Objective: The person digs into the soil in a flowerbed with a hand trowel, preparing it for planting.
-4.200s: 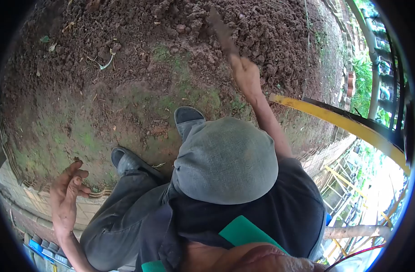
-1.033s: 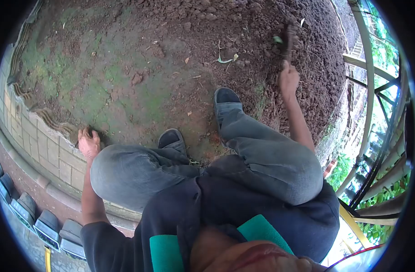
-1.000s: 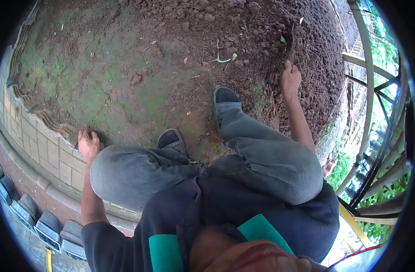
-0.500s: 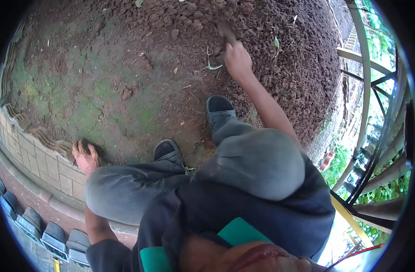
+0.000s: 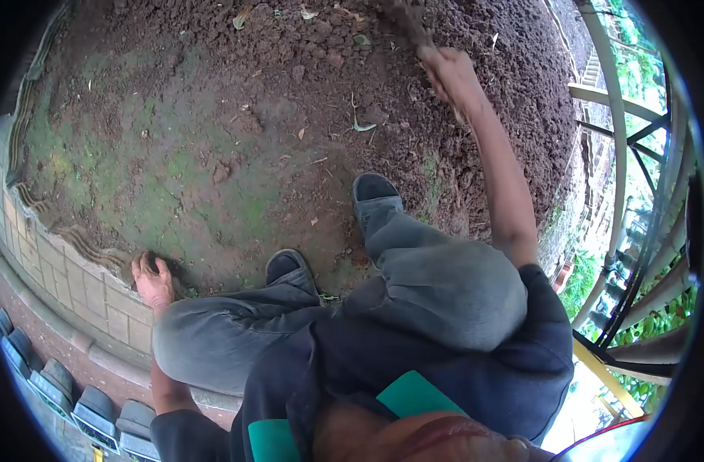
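Observation:
My right hand (image 5: 453, 77) is closed round a soil-coloured hand tool (image 5: 407, 21) that points up and left over the dug earth. Motion blurs the tool, and its far end merges with the dark soil, so I cannot tell its exact kind. Loose, crumbly soil (image 5: 513, 146) lies beneath and to the right of this hand. At lower left, my left hand (image 5: 153, 283) rests with fingers apart on the ground at the bed's wavy edging (image 5: 86, 240), beside my bent knee. Its palm is hidden.
My sandalled feet (image 5: 376, 192) stand on firm, mossy ground (image 5: 190, 177). A paved strip (image 5: 67, 277) runs outside the edging, with several grey-topped boxes (image 5: 55, 377) beyond it. Metal railings (image 5: 644, 146) rise at the right. A curled leaf (image 5: 362, 125) lies ahead of my feet.
My right hand has moved up and to the right with the tool, and that arm is straighter. My left hand stays by the edging; the view has shifted slightly.

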Demonstrator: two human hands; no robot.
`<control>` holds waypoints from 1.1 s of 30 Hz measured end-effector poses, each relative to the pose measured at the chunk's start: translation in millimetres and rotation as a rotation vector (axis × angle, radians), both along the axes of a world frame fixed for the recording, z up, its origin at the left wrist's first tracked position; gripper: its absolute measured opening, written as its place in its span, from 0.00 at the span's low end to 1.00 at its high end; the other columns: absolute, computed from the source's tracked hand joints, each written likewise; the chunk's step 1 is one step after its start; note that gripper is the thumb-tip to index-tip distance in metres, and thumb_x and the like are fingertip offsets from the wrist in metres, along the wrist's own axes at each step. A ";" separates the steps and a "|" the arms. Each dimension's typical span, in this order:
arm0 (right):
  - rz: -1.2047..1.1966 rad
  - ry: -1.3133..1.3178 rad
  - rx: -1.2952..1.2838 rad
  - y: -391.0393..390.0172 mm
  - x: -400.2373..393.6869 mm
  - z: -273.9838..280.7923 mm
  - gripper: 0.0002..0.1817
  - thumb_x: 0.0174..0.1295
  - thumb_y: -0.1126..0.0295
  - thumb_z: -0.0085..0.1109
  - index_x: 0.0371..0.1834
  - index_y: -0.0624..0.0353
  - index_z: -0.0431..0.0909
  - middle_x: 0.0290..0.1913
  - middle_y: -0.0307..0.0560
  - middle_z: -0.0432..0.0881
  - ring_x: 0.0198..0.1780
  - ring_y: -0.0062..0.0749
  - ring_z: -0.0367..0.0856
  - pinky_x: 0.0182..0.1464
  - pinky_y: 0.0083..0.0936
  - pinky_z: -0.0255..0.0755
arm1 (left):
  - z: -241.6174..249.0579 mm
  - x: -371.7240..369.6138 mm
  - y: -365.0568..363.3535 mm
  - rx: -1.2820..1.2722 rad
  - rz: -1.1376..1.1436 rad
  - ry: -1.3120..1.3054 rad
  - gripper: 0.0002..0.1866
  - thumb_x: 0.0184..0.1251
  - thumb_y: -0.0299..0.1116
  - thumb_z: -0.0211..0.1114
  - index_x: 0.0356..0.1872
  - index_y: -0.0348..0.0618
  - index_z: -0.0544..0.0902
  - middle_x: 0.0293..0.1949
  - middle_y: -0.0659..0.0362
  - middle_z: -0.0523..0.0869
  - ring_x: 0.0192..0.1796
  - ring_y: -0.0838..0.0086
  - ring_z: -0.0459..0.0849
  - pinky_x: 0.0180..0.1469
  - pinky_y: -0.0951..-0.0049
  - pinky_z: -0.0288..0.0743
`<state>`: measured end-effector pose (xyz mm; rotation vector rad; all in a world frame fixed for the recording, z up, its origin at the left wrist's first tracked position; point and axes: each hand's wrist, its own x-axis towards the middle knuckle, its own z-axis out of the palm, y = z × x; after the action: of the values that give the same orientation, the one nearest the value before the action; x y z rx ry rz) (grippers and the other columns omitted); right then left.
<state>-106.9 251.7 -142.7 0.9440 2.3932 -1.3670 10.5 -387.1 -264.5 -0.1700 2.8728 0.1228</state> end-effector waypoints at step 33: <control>0.323 -0.174 0.541 1.8 113.3 -47.8 0.20 0.64 0.60 0.51 0.20 0.66 0.73 0.26 0.66 0.80 0.33 0.62 0.80 0.38 0.45 0.74 | 9.4 -0.6 8.3 0.089 0.045 -0.028 0.19 0.60 0.39 0.60 0.49 0.39 0.81 0.47 0.47 0.81 0.47 0.53 0.82 0.49 0.61 0.76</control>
<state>6.5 253.5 -190.5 0.6999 2.6711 -0.5094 9.9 -378.8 -255.1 -0.2178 2.8298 0.2549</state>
